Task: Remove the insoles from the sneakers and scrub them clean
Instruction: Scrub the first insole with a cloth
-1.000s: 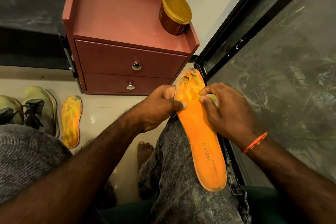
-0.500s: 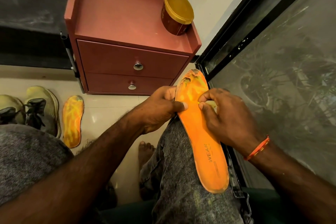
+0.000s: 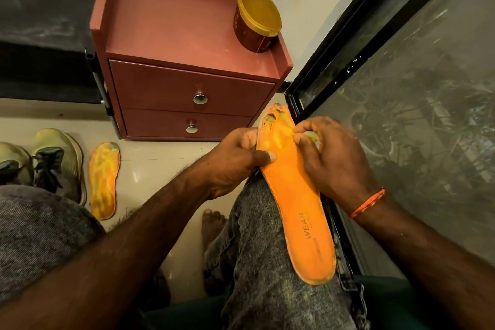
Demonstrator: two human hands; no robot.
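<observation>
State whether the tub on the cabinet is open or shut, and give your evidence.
Shut. The tub stands on the cabinet with its yellow lid seated flat across the top; no contents show.

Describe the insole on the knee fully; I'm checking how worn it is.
The insole is orange, foam-like, and lies lengthwise along the person's jeans-clad right knee, heel end nearest the camera. "WEAR" is printed near the heel. The toe end is yellowed, with the surface layer torn and peeling. The left hand holds its left edge, thumb on top; the right hand rests on its right side, fingertips pinching something pale at the worn forefoot.
</observation>
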